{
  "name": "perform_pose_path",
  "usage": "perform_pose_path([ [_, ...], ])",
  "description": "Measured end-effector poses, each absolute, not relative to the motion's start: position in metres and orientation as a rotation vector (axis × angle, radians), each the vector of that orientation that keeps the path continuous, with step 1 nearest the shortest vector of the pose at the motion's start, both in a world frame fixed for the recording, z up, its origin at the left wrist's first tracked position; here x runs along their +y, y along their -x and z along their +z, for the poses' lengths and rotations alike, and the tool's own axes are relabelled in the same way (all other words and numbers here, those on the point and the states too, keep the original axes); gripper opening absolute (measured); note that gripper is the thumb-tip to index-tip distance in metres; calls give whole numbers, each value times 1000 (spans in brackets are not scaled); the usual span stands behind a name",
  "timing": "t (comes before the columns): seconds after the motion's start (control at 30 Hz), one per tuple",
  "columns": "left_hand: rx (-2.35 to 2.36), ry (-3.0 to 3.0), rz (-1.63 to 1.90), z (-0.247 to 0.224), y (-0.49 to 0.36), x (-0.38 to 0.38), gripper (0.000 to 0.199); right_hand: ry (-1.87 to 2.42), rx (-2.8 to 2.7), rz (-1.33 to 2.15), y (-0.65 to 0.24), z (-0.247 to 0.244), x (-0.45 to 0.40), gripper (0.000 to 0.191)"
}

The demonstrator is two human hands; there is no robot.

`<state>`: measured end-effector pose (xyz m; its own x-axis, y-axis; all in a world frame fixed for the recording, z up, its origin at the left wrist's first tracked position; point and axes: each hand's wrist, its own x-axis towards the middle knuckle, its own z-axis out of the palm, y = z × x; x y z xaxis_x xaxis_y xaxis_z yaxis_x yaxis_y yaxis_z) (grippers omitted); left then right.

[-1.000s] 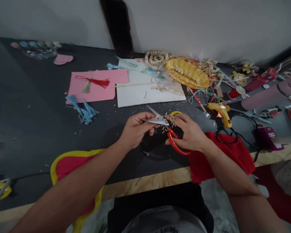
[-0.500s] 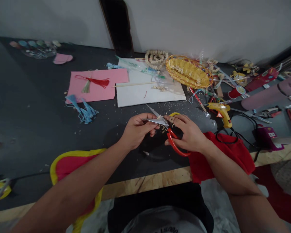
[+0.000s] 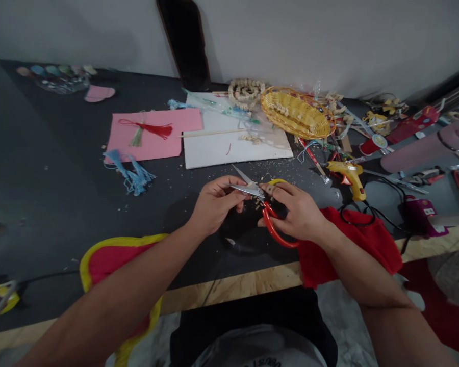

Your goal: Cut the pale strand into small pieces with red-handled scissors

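Note:
My right hand (image 3: 300, 211) is closed on a pair of scissors (image 3: 277, 234) with red handles, its fingers around the grips. The scissor blades are parted and point left and away from me, toward my left hand (image 3: 216, 204). My left hand's fingers are pinched beside the blades; whatever they hold is too small to make out. Small pale chips lie on the dark table (image 3: 153, 219) under and around the blades. Just beyond the hands is a white board (image 3: 210, 153) with a thin stick and beige bits on it.
Pink paper (image 3: 156, 148) with red and grey-green tassels, and blue tassels (image 3: 135, 178), lie left. A yellow basket (image 3: 298, 114), a yellow glue gun (image 3: 350, 178), a red spool (image 3: 371, 147) and red cloth (image 3: 348, 250) are at right. A phone (image 3: 185, 46) leans against the wall.
Both hands have shifted very slightly, and the scissor handles sit a touch lower and further left. Nothing else has visibly moved.

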<state>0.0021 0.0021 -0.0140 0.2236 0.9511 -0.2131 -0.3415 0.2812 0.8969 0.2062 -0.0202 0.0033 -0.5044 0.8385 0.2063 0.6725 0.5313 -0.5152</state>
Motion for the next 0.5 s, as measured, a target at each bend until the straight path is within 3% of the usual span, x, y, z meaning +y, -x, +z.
perform_pose_path([
  [0.5, 869, -740, 893, -8, -1, 3, 26, 1263, -2437, 450, -208, 5, -18, 80],
])
